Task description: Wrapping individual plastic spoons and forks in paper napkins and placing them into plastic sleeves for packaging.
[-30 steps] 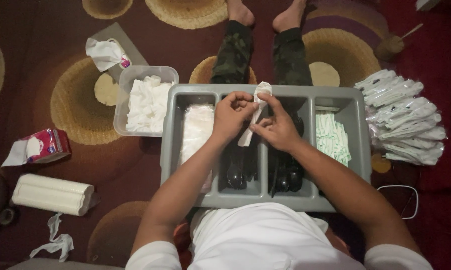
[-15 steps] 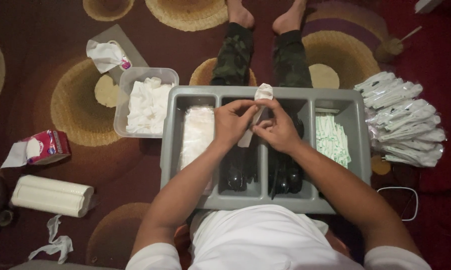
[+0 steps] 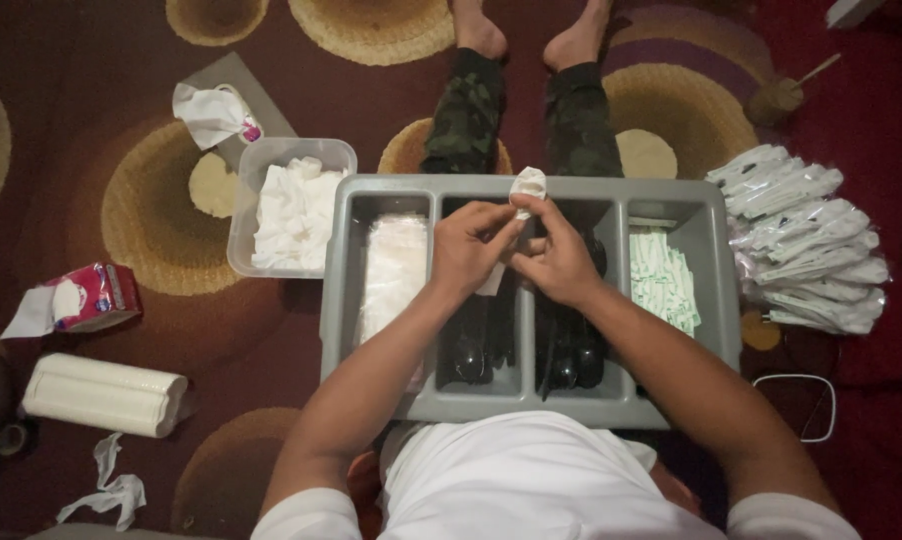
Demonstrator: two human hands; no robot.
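On the patterned carpet [image 3: 121, 200], above the grey tray [image 3: 371, 400], your left hand [image 3: 468, 250] and right hand [image 3: 556, 262] have drawn closer, both pinching the white packet [image 3: 527, 185].

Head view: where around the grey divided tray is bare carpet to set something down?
Bare carpet lies left of the grey divided plastic tray, between the clear plastic tub of white napkins, the white paper roll and the red tissue pack. The right side is crowded by the pile of clear wrapped packets.
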